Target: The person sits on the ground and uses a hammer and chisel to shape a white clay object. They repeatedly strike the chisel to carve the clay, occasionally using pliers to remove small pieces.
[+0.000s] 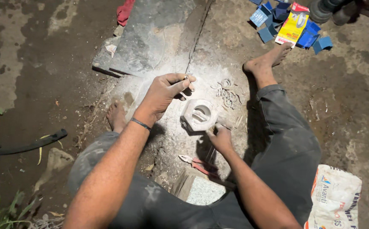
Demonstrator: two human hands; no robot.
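Note:
A white hexagonal mould (199, 114) with a round hollow sits on the dusty ground between my legs. My left hand (167, 90) is raised just left of it, its fingers pinched on a small metal ring (186, 77). My right hand (219, 136) rests against the mould's lower right corner and grips it. A pile of small metal rings (227, 94) lies just beyond the mould.
Red-handled pliers (197, 163) lie below the mould, near a grey stone block (201, 190). A dark stone slab (146, 38) lies at the top, blue and yellow cartons (290, 25) at top right, a printed sack (335, 199) at bottom right. A black strap (31, 144) lies at left.

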